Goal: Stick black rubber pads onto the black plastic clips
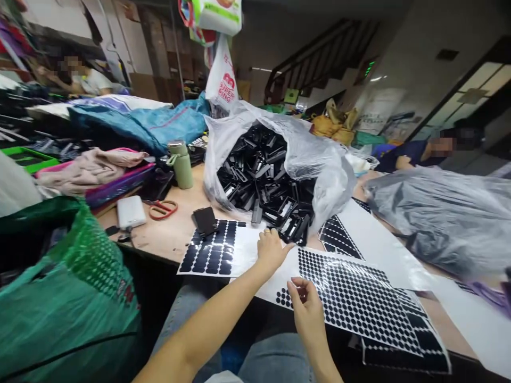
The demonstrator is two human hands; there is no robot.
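Observation:
My left hand [272, 250] rests over the white bare part of a sticker sheet, just before the mouth of a clear plastic bag [335, 165]. Its thumb sticks out to the right, apart from the bent fingers, and I see nothing held in it. Small black plastic parts [255, 165] fill the bag and spill toward that hand. My right hand [305, 295] is above a sheet of round black stickers [359, 298], thumb and fingertips pinched together. Whatever lies between them is too small to make out. A sheet of larger black stickers [211, 252] lies to the left.
A square black object [205, 221], red-handled scissors [163, 209], a white box-shaped device [131, 211] and a green bottle [181, 167] stand left on the table. A green sack [67, 298] is at my left. A grey plastic bag [447, 213] lies right; other people sit farther back.

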